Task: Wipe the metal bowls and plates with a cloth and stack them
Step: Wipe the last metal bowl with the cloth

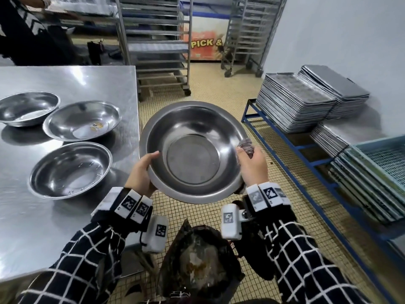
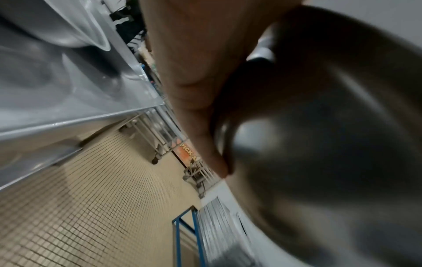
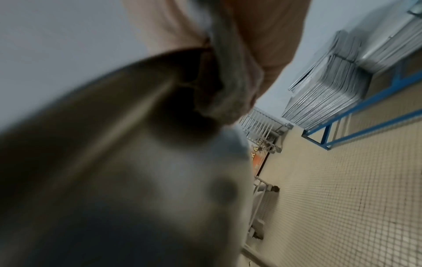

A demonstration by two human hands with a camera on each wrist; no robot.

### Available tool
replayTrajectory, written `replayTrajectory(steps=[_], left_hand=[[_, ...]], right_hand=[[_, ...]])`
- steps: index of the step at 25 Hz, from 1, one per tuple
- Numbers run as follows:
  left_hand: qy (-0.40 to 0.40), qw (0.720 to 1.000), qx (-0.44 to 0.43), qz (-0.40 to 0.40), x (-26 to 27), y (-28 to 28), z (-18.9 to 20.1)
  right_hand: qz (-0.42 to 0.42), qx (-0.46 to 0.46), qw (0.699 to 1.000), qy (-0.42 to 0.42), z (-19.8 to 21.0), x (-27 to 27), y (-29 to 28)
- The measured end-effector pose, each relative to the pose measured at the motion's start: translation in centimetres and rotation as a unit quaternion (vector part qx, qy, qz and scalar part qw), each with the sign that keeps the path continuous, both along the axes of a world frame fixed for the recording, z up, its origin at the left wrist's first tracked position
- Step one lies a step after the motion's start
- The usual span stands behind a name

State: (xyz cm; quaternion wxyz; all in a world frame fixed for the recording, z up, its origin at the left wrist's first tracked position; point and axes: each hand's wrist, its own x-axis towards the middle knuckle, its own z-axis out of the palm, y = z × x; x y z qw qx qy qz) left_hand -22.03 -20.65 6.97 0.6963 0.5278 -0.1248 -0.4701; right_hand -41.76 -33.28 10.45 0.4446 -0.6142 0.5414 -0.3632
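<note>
I hold a large metal bowl in the air over the tiled floor, its inside facing me. My left hand grips its left rim, thumb over the edge. My right hand holds a grey cloth pinched against the right rim. The left wrist view shows my fingers lying on the bowl's outer wall. In the right wrist view the cloth is bunched between my hand and the blurred bowl. Three more metal bowls sit on the steel table to my left.
Stacks of metal trays rest on a blue-framed low rack at right, beside blue mesh crates. Wheeled tray racks stand behind. Another person stands at the table's far side. A dark bag hangs at my front.
</note>
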Motion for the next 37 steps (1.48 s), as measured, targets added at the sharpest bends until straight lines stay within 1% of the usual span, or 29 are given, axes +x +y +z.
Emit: replayTrajectory(steps=[1,3,5,6,7,8,9,11,12,13,15,17,19,21,22,23,25,27,28,30,31,33,34,35,37], left_hand=[[0.011,0.999,-0.005,0.038,-0.6,-0.3,-0.1],[0.013,0.997,-0.005,0.07,-2.6,-1.0,0.1],[-0.004,0.997,0.021,0.074,-4.1,-1.2,-0.4],[-0.028,0.998,0.026,0.054,-4.5,-1.0,-0.5],[-0.046,0.998,0.031,0.03,-4.4,-0.9,-0.9],[-0.063,0.998,0.016,0.002,-3.8,-0.5,-0.8],[-0.072,0.997,-0.01,-0.021,-2.6,0.0,-0.7],[-0.049,0.993,-0.091,-0.064,0.2,0.9,0.4],[-0.045,0.99,-0.114,-0.068,1.1,1.3,1.4],[-0.056,0.99,-0.115,-0.055,1.8,1.6,2.2],[-0.061,0.994,-0.091,-0.02,2.0,2.0,3.9],[-0.044,0.996,-0.071,0.015,1.4,2.0,3.9],[-0.022,0.997,-0.053,0.046,-0.2,1.7,3.6],[-0.03,0.995,-0.036,0.09,-1.5,0.9,2.2],[-0.047,0.994,-0.02,0.095,-2.0,0.4,1.4],[-0.074,0.993,0.001,0.088,-2.2,0.1,0.7],[-0.129,0.991,0.031,0.031,-1.9,-0.2,0.3],[-0.144,0.989,-0.004,-0.017,-0.6,-0.1,1.1],[-0.127,0.99,-0.046,-0.032,0.4,-0.1,1.7],[-0.091,0.989,-0.109,-0.046,2.4,0.2,3.0],[-0.074,0.989,-0.113,-0.057,3.1,0.3,3.4],[-0.068,0.995,-0.058,-0.046,3.5,0.2,3.3],[-0.068,0.997,-0.032,-0.024,3.3,0.1,2.9],[-0.067,0.998,-0.016,-0.005,2.9,0.0,2.6],[-0.07,0.997,-0.014,0.024,1.5,-0.6,1.9]], right_hand=[[-0.032,0.014,0.999,-0.023,-0.4,0.6,0.9],[-0.099,0.051,0.99,-0.083,-1.5,2.0,2.1],[-0.143,0.07,0.978,-0.132,-2.1,3.2,2.8],[-0.15,0.065,0.977,-0.137,-2.1,3.6,2.8],[-0.148,0.056,0.978,-0.134,-1.9,3.6,2.6],[-0.138,0.049,0.981,-0.129,-1.9,3.4,2.2],[-0.123,0.048,0.984,-0.123,-1.8,2.9,1.7],[-0.072,0.049,0.992,-0.095,-1.3,1.5,0.5],[-0.034,0.041,0.996,-0.066,-0.9,0.9,-0.1],[0.005,0.03,0.999,-0.033,-0.6,0.6,-0.3],[0.05,0.005,0.999,-0.004,-0.1,0.6,-0.3],[0.027,-0.001,0.999,-0.018,0.0,1.0,0.3],[-0.029,0.017,0.998,-0.044,-0.6,1.4,0.9],[-0.073,0.051,0.993,-0.077,-1.4,1.9,1.7],[-0.087,0.065,0.99,-0.093,-1.6,2.2,2.2],[-0.097,0.072,0.987,-0.102,-1.9,2.6,2.7],[-0.109,0.06,0.987,-0.104,-1.7,2.7,2.8],[-0.094,0.046,0.99,-0.091,-0.6,1.8,1.7],[-0.072,0.046,0.993,-0.078,0.1,1.2,0.8],[0.0,0.043,0.999,-0.026,1.3,0.0,-0.7],[0.038,0.032,0.999,0.006,1.8,-0.4,-1.2],[0.085,0.008,0.995,0.047,2.4,-0.5,-1.6],[0.082,0.002,0.996,0.043,2.4,-0.4,-1.6],[0.064,0.0,0.998,0.026,2.3,-0.3,-1.6],[0.009,0.004,1.0,-0.019,1.6,0.0,-1.1]])
